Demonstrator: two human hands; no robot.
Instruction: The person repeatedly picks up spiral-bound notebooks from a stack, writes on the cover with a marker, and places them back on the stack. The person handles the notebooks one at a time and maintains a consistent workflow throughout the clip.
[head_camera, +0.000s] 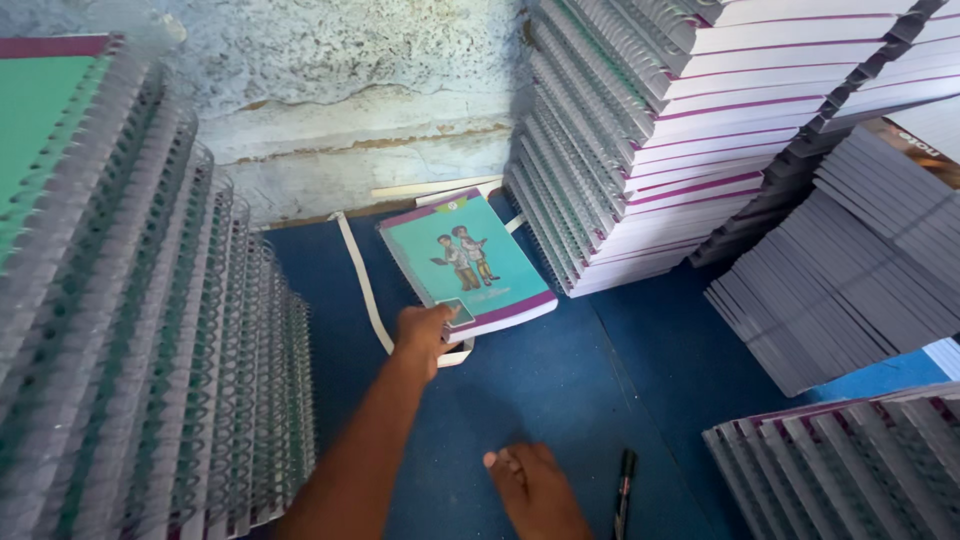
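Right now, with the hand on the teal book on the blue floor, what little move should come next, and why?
Probably close the left hand on the near corner of the teal spiral-bound notebook with the purple edge and lift it. The fingers only rest on that corner, and the book lies flat and alone on the blue floor mat, partly over a white strap.

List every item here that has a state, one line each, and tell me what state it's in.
Left hand: arm stretched out, fingers on the near corner of the teal notebook.
Teal notebook: closed, cover up, flat on the blue mat.
White strap: loose, lying on the mat beside the notebook.
Pen: capped, lying on the mat.
Notebook stacks: closed, piled high, leaning.
Right hand: not in view.
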